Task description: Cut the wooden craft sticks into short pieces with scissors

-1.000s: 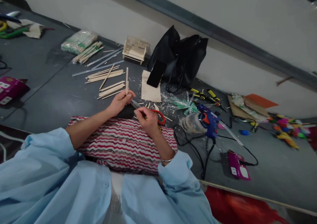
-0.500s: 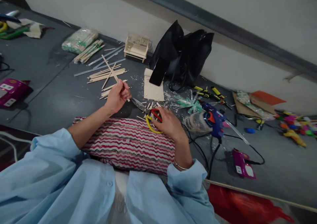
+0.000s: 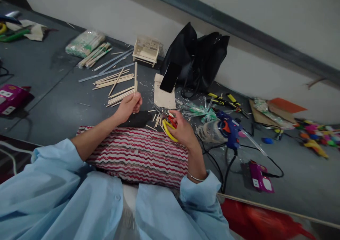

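Just past the striped cushion [image 3: 138, 155], my right hand [image 3: 183, 129] holds red-and-yellow scissors [image 3: 169, 131]; blades blurred, can't tell their gap from my end. Left hand [image 3: 130, 105] is closed on thin wooden sticks [image 3: 136, 75]. I'd grip near the cut line, square the blades, fingers clear. Offcuts [image 3: 157, 121] sit beside the scissors on the dark grey tabletop [image 3: 58, 105]; loose sticks [image 3: 117, 80] lie beyond, then a black bag [image 3: 208, 64] near a pale wall [image 3: 106, 10].

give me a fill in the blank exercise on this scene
The left hand, holding thin pale wooden sticks, emerges from a light-____ sleeve.
The right hand holds metal scissors with red and ____ handles.
A thin silver bangle circles the ____ wrist.

Missing words: blue; yellow; right.
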`<action>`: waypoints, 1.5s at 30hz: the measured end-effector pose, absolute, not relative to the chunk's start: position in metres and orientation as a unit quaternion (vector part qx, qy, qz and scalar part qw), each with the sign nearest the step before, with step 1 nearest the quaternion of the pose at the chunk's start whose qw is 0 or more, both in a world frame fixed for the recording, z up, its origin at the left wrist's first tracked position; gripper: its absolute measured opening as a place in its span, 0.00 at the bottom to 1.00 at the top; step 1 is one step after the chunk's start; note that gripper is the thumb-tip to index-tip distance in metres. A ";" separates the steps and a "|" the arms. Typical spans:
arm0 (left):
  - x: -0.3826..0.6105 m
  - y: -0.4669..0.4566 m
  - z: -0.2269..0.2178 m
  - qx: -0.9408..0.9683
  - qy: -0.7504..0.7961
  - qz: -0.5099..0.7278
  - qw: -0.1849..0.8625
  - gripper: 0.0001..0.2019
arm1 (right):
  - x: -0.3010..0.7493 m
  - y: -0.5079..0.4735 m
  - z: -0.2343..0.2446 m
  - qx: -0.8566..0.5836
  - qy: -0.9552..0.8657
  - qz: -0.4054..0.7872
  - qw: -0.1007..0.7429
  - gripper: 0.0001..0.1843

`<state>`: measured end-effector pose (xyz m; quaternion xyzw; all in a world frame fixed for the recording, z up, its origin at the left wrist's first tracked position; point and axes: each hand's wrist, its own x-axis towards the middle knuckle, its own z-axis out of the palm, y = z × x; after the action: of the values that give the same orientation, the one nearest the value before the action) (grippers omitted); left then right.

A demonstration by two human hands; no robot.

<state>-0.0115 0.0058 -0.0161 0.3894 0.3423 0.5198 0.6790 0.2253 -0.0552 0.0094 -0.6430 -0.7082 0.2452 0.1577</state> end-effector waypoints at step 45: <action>-0.040 -0.015 0.000 0.461 0.244 0.022 0.853 0.24 | 0.214 -0.066 -0.006 -0.499 -0.777 0.336 0.184 0.30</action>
<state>-0.0398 -0.0155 0.0001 0.4607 0.2444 0.0220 0.8530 0.2138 -0.0659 -0.0056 -0.4993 -0.7770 0.3363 0.1840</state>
